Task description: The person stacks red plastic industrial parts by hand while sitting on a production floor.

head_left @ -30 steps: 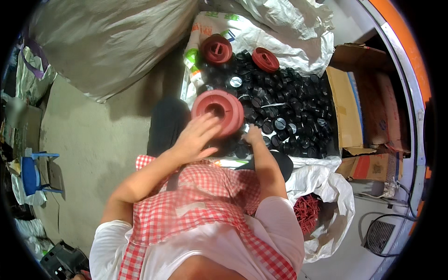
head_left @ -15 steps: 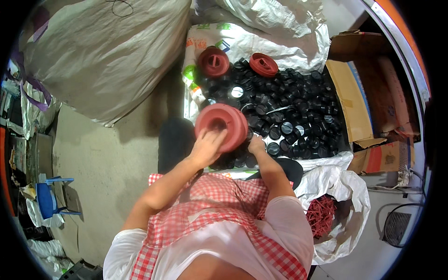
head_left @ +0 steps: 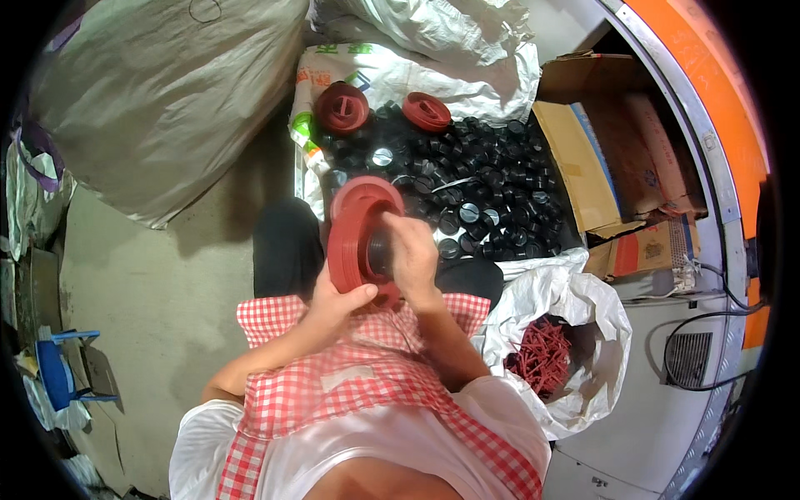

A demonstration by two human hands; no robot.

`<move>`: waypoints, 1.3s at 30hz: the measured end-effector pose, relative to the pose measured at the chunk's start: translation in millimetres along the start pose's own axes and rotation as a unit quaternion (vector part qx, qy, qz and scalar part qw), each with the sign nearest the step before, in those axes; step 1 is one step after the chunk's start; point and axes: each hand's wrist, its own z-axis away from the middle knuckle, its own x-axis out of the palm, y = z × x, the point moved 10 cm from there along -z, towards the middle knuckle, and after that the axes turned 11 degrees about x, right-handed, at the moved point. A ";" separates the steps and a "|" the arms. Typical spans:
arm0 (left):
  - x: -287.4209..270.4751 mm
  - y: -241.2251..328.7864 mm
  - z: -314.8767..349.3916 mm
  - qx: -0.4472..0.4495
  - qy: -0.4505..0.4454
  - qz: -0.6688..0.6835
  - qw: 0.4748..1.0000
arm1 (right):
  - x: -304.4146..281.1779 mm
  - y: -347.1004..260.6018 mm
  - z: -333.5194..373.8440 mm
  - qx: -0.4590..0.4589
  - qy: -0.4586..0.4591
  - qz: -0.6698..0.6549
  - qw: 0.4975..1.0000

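My left hand [head_left: 335,302] grips a red round plastic part with a wide flange [head_left: 346,242] from its near side, thumb along the lower edge. The part is tilted, with its hollow mouth facing right. My right hand [head_left: 414,257] is closed at that mouth, its fingers bent in around a black round cap [head_left: 381,252]; the fingertips are partly hidden. Beyond my hands lies a heap of black round caps [head_left: 500,187], a few with pale, shiny faces. Two more red round plastic parts, one on the left [head_left: 342,108] and one on the right [head_left: 427,112], rest at the heap's far edge.
A white sack [head_left: 612,333] with thin red plastic strips [head_left: 542,358] stands at my right. Behind it are opened cardboard boxes [head_left: 575,167] and a cable [head_left: 667,350]. A big whitish sack [head_left: 158,100] fills the far left; a blue stool [head_left: 57,372] stands near the left edge.
My right hand has come from the caps to the red part's mouth. The part has turned from facing me to facing right, and my left hand has shifted from its opening to its outer edge.
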 end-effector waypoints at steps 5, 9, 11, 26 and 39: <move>-0.2 1.2 8.7 0.050 -0.088 -0.184 0.978 | 26.9 40.4 33.4 0.255 -0.100 -0.283 0.919; 17.8 19.1 10.9 0.129 -0.182 -0.306 0.925 | 32.0 32.8 47.4 0.318 -0.270 -0.344 0.842; 11.2 6.1 12.0 0.042 -0.166 -0.225 0.959 | 23.6 27.8 52.5 0.241 -0.266 -0.319 0.877; -1.2 -2.1 19.2 0.023 -0.119 -0.164 0.979 | 30.4 23.9 63.3 0.296 -0.245 -0.267 0.884; -9.0 -18.7 6.3 -0.127 -0.140 -0.026 0.982 | 13.2 -23.6 71.2 -0.164 -0.295 0.045 0.940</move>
